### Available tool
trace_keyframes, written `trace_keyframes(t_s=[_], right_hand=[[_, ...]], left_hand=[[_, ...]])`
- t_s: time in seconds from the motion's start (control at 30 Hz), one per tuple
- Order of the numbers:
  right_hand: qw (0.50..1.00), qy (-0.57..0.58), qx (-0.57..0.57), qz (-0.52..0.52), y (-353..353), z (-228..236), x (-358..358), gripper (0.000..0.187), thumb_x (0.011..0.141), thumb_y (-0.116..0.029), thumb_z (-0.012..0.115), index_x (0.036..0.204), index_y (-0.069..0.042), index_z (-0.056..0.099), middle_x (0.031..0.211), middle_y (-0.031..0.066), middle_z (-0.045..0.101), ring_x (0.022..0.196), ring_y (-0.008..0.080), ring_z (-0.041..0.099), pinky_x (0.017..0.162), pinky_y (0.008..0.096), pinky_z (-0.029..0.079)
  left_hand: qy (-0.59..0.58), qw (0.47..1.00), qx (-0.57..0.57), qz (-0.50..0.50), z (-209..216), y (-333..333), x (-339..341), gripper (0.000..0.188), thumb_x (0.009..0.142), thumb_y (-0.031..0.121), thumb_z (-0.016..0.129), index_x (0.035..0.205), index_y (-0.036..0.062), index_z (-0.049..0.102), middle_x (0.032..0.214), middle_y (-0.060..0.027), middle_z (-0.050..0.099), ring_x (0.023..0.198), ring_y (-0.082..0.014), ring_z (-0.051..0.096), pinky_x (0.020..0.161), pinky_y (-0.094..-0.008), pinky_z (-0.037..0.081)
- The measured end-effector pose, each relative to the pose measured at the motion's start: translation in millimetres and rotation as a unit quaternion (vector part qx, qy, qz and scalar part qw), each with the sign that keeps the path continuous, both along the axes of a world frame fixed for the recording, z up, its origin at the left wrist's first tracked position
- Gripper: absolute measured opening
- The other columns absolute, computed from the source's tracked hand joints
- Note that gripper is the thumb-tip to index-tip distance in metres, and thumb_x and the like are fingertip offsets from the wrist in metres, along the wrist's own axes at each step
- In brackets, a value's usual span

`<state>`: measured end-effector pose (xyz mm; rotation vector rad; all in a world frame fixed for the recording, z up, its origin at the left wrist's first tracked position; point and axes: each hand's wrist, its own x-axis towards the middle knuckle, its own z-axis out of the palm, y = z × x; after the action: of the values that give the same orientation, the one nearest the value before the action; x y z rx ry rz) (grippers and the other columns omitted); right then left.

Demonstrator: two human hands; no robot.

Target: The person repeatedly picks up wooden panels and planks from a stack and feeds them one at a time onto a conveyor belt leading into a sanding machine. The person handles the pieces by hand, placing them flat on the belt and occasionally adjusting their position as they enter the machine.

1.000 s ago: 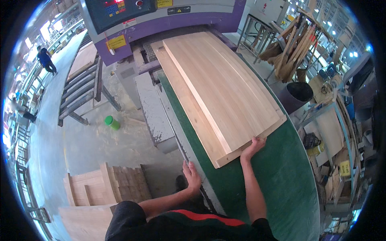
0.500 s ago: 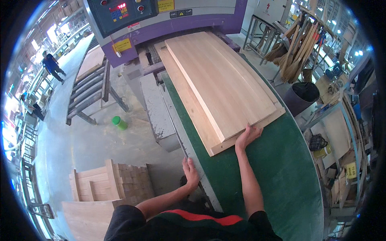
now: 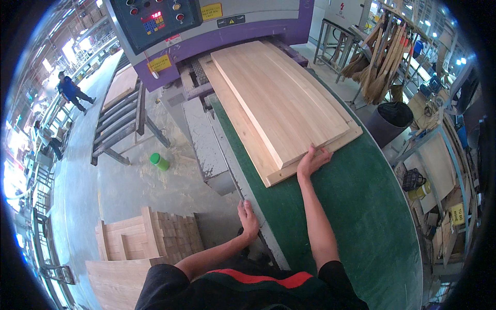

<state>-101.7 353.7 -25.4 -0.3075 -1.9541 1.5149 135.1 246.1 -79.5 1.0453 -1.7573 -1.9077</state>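
A pale wooden panel [image 3: 281,101] lies on top of a wider wooden board [image 3: 238,121], on a green conveyor belt [image 3: 356,222]. Their far ends reach the front of a purple and grey machine [image 3: 248,32]. At the near end, my right hand [image 3: 312,164] presses against the panel's edge, fingers apart and not wrapped round it. My left hand [image 3: 248,221] is at the belt's left side, beside a thin metal rod [image 3: 225,155]; its fingers look stretched out, touching the rod's near end.
Stacked wooden pieces [image 3: 173,232] stand at lower left. A roller table [image 3: 121,116] and a green container [image 3: 160,162] are on the left floor. Brooms [image 3: 380,67] hang above a dark bin [image 3: 390,121] at right. A person in blue [image 3: 72,92] is far left.
Panel and board have slid a little farther toward the machine, with my right hand following at their near end. My left hand stays beside the rod. The view has shifted slightly.
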Motion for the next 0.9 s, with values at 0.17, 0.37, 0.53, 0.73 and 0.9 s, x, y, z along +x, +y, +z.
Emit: trace_keyframes(t_s=[0.17, 0.37, 0.53, 0.73, 0.9], right_hand=[[0.999, 0.005, 0.022, -0.034, -11.0, -8.4, -13.5, 0.057, 0.086, -0.038, 0.057, 0.115, 0.006, 0.038, 0.127, 0.0292, 0.03, 0.127, 0.0418, 0.024, 0.103, 0.0515, 0.026], [0.998, 0.028, 0.034, -0.052, -23.6, -9.8, -27.1, 0.061, 0.083, -0.041, 0.06, 0.112, 0.007, 0.039, 0.118, 0.0263, 0.035, 0.116, 0.0401, 0.033, 0.096, 0.0515, 0.032], [0.995, 0.04, 0.029, -0.083, -27.0, -11.3, -41.1, 0.06, 0.083, -0.039, 0.061, 0.112, 0.008, 0.038, 0.114, 0.0263, 0.038, 0.11, 0.0407, 0.038, 0.094, 0.0501, 0.033], [0.996, 0.08, -0.019, -0.014, -22.7, -4.8, -7.1, 0.053, 0.087, -0.035, 0.057, 0.112, 0.007, 0.039, 0.11, 0.0245, 0.042, 0.103, 0.0373, 0.044, 0.093, 0.0438, 0.035], [0.988, 0.118, -0.085, 0.054, -19.3, 18.5, 52.7, 0.038, 0.095, -0.033, 0.049, 0.102, 0.004, 0.046, 0.095, 0.0188, 0.054, 0.09, 0.0286, 0.054, 0.081, 0.039, 0.042]], left_hand=[[0.006, 0.999, -0.027, 0.019, -13.9, -0.1, -0.6, 0.062, 0.098, 0.049, 0.035, 0.13, -0.0029, 0.039, 0.121, -0.017, 0.048, 0.11, -0.0241, 0.045, 0.098, -0.0354, 0.035], [0.017, 1.0, -0.006, 0.016, 5.5, 0.3, 3.0, 0.069, 0.097, 0.05, 0.039, 0.133, -0.0083, 0.034, 0.126, -0.0233, 0.047, 0.115, -0.0276, 0.046, 0.099, -0.0364, 0.035], [0.033, 0.999, 0.003, 0.002, -7.4, -2.2, -1.8, 0.066, 0.096, 0.048, 0.042, 0.131, -0.0081, 0.037, 0.119, -0.0204, 0.051, 0.11, -0.0251, 0.048, 0.098, -0.0348, 0.036], [-0.026, 0.992, 0.066, -0.105, -4.8, -26.2, 21.5, 0.062, 0.093, 0.051, 0.048, 0.128, -0.0007, 0.043, 0.113, -0.013, 0.056, 0.098, -0.0168, 0.054, 0.075, -0.0324, 0.047], [-0.105, 0.978, 0.105, -0.146, -85.3, -84.0, 71.8, 0.048, 0.091, 0.044, 0.053, 0.12, 0.0067, 0.053, 0.098, -0.0101, 0.065, 0.075, -0.0207, 0.065, 0.06, -0.0309, 0.051]])
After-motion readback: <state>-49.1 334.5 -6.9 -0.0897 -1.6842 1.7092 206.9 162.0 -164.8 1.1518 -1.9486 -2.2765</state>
